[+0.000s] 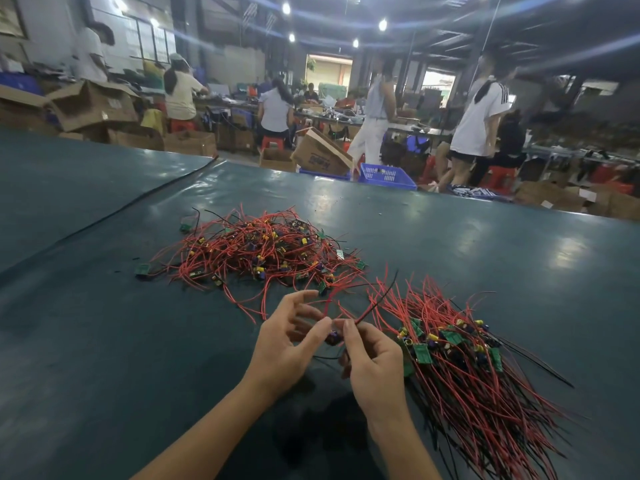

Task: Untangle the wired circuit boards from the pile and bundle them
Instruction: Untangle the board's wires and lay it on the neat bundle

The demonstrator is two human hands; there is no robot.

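Table (104, 341): dark green cover, fills the lower two thirds of the frame.
Cardboard boxes (93, 105): upper left, beyond the table's far edge, flaps open.
Seam (138, 199): dark line running across the cover from mid-left up toward the far edge.
Stray boards (142, 270): small green circuit boards at the left fringe of the pile, lying flat on the cover.
Tangled pile (256, 251): centre-left of the frame; red and black wires knotted with green boards and yellow and purple components, resting on the cover.
Left hand (287, 344): lower centre, just below the pile; fingers curved and spread, thumb tip meeting the held board, apparently pinching it, though the contact is partly hidden.
Held board (333, 337): lower centre, between the two hands, purple component showing; a red and a black wire rise from it toward upper right.
Right hand (370, 362): lower centre, just right of the left hand; fingers curled, fingertips nipping the held board and its wires.
Blue basket (386, 174): upper centre, behind the table's far edge.
Sorted bundle (460, 358): lower right, just beside the right hand; boards grouped together, wires lying roughly parallel toward the lower right corner.
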